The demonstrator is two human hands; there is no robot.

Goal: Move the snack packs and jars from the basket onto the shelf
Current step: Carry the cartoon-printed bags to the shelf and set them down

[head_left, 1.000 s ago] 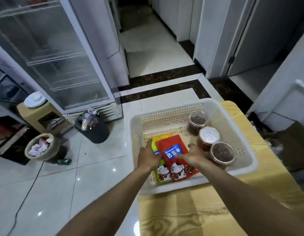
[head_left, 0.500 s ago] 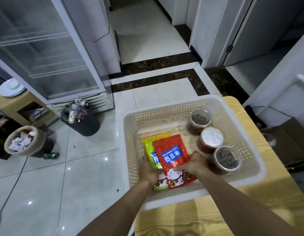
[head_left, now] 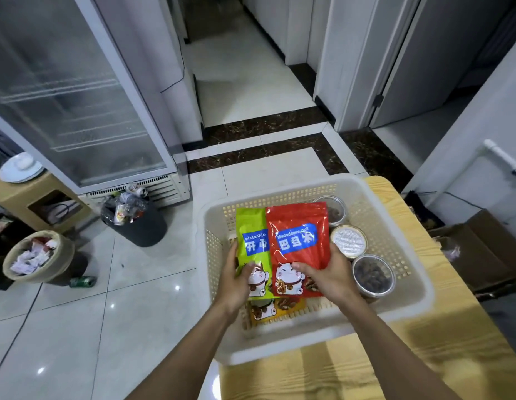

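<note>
A tall glass-door cabinet (head_left: 72, 90) with bare wire shelves stands at the left on the tiled floor (head_left: 112, 327). At the lower right a wooden table (head_left: 441, 368) carries a pale perforated plastic basket (head_left: 410, 287), which overhangs the table's left edge.

On the floor by the cabinet foot stands a dark bin (head_left: 138, 223) heaped with crushed cans and wrappers. Left of it, a tan wastebasket (head_left: 38, 256) is full of crumpled paper, with a green can (head_left: 83, 282) lying on its side just beside it.

Inside the basket, three jars stand in a row along the right side: a far jar (head_left: 336, 212) with brown contents, partly hidden by the red pack; a middle jar (head_left: 349, 242) with a pale silvery top; and a near jar (head_left: 372, 277) with dark nuts showing through its clear lid. An orange pack (head_left: 275, 307) lies flat on the basket floor at the near side.

Above the basket, two snack packs are held up side by side, the red one overlapping the green one's right edge. The left hand (head_left: 236, 280) grips the green pack (head_left: 252, 249) at its lower part, thumb on its front. The right hand (head_left: 332, 277) grips the red pack (head_left: 297, 246) at its lower right corner.
</note>
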